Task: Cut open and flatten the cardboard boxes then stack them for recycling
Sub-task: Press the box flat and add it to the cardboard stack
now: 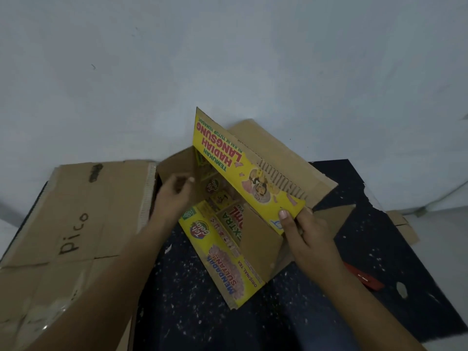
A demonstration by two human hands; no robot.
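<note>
Both hands were at work on 1 box. Her or his right hand (305, 233) pinched the near corner of the raised yellow flap (243, 173), thumb on the printed face and fingers curled behind it. That flap stood tilted up, its torn edge baring the corrugated ribs. The left hand (174, 193) reached into the open mouth of the yellow Teh Gelas box (228, 252); its fingers looked loosely curled, but blur hid whether they gripped anything, so I cannot tell.

That box lay on the dark speckled mat (182, 300), just in front of the person, with another printed flap spread flat toward the camera and a plain brown flap (281, 153) folded out behind. It was opened but not flattened: its walls kept their shape.

Left of it, a large brown box (76, 224) with "Pico" handwritten on it lay low and touched the yellow one; it seemed at least partly collapsed, though its far side was out of sight. A red cutter (364, 277) rested on the mat by the right forearm, unused. More brown cardboard (402, 224) lay flat at the mat's right edge.

Judging by this, cutting was mostly done, flattening was midway, and no tidy stack had been made yet.
</note>
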